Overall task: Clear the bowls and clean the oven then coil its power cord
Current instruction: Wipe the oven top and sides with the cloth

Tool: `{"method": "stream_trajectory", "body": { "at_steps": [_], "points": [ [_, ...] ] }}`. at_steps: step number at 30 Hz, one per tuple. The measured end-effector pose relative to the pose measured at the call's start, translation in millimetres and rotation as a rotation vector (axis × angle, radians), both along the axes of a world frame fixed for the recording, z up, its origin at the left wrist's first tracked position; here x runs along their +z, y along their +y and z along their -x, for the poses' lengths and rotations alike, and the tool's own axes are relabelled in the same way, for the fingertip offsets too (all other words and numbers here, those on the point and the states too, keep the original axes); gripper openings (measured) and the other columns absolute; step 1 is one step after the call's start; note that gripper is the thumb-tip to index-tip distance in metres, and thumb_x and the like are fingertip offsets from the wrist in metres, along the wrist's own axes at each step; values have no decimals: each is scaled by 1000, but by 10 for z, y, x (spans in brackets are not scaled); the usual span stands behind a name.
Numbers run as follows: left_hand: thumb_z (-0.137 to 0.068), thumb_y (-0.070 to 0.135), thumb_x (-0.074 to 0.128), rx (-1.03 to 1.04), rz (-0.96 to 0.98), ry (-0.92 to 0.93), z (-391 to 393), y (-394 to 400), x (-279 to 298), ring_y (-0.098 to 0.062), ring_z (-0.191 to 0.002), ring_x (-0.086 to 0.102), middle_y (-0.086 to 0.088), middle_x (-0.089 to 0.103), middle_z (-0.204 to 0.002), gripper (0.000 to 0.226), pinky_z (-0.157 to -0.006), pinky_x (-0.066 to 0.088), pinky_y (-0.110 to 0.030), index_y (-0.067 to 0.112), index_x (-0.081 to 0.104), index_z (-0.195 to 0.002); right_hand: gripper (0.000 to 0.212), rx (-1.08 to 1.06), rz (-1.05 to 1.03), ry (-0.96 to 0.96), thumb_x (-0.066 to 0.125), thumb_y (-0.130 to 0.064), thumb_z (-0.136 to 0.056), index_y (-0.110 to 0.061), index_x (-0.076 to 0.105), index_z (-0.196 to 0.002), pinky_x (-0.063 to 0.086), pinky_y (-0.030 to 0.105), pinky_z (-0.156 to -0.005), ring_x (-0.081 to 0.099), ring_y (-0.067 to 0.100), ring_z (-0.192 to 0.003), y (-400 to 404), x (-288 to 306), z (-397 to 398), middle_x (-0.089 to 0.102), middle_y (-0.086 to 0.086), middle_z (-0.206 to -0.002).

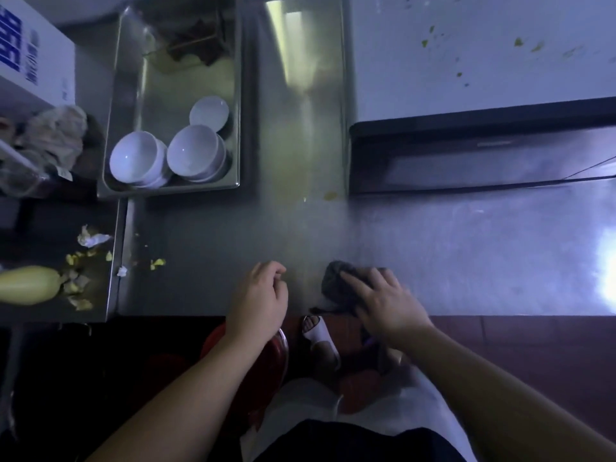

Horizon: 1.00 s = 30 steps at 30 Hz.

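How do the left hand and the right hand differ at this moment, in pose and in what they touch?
The right hand lies flat on a dark cloth, fingers spread over it; the left hand has loosely curled fingers and holds nothing. The right hand presses the cloth onto the steel counter; the left hand has no cloth under it. Both are at the counter's near edge.

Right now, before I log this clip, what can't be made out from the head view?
- Oven: cut off by the right edge; its power cord is not in view.
- Dark cloth: partly covered by the right hand.
- Lower bowls in the stacks: count hidden by the upper bowls.
- Dark scraps in the metal tray: too dim and blurred to identify.
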<state>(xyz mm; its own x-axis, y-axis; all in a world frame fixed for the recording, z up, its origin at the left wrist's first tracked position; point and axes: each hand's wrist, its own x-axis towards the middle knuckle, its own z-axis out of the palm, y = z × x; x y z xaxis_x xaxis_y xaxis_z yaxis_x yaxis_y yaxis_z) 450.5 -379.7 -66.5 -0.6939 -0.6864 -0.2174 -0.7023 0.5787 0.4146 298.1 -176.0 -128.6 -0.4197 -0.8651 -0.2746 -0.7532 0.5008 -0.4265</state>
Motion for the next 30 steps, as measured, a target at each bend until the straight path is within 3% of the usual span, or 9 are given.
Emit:
{"method": "stream_trajectory", "body": {
  "at_steps": [5, 7, 9, 15, 17, 21, 25, 27, 30],
  "points": [
    [-90, 10, 59, 30, -38, -16, -234, -215, -41, -20, -92, 60, 4, 64, -102, 19, -75, 45, -32, 17, 67, -106, 66, -588, 15, 79, 58, -25, -91, -13, 39, -153, 37, 50, -100, 43, 42, -109, -530, -89, 391, 49, 23, -128],
    [-91, 13, 56, 38, -47, -20, -320, -292, -52, -21, -95, 61, 4, 64, -104, 20, -78, 49, -34, 18, 67, -107, 65, -686, -8, 36, 53, -24, -94, -10, 34, -155, 31, 49, -102, 41, 43, -112, -938, -116, 325, 46, 25, -133],
    [-91, 19, 52, 52, -46, -14, -383, -370, -45, -21, -96, 61, 5, 64, -105, 23, -78, 51, -37, 21, 66, -109, 67, -615, -5, 17, 54, -23, -92, -11, 34, -155, 34, 50, -102, 41, 42, -113, -1237, -98, 75, 45, 23, -135],
    [-95, 15, 55, 78, -25, 43, -478, -538, -38, -18, -93, 61, 7, 64, -104, 17, -78, 54, -39, 20, 66, -108, 70, 14, 32, 1, 54, -37, -90, -24, 34, -156, 51, 46, -95, 44, 31, -113, -961, -84, -693, 50, 5, -132],
    [-96, 17, 55, 82, -38, 54, -512, -557, -32, -16, -91, 60, 9, 62, -103, 16, -76, 55, -40, 22, 65, -107, 70, -43, 34, 43, 56, -35, -90, -22, 36, -156, 51, 48, -94, 45, 32, -110, -1009, -108, -613, 51, 7, -130],
    [-97, 21, 52, 107, -78, 66, -582, -596, -63, -11, -89, 59, 13, 60, -104, 16, -74, 55, -38, 24, 64, -107, 64, -661, 37, -9, 53, -21, -96, -7, 33, -155, 38, 53, -103, 41, 42, -112, -1637, -19, -319, 44, 23, -132],
    [-100, 26, 46, 106, -130, 96, -653, -657, -73, -6, -97, 58, 15, 60, -106, 22, -80, 55, -35, 25, 65, -109, 61, -1004, 19, -122, 43, -16, -100, 3, 24, -154, 27, 43, -106, 37, 42, -121, -2323, 132, 135, 35, 26, -145],
    [-101, 26, 45, 112, -146, 102, -676, -694, -63, -2, -98, 57, 17, 60, -106, 22, -81, 54, -32, 25, 65, -110, 69, -984, -59, -101, 48, -19, -98, -3, 17, -158, 31, 38, -104, 37, 41, -124, -2523, 146, 253, 31, 22, -150],
    [-97, 32, 42, 115, -144, 126, -682, -802, -99, -5, -97, 58, 17, 59, -106, 25, -83, 55, -36, 28, 63, -109, 71, -633, -55, 21, 51, -20, -94, -10, 24, -159, 38, 45, -104, 40, 42, -123, -2443, 78, 145, 38, 21, -147]
  ]
}}
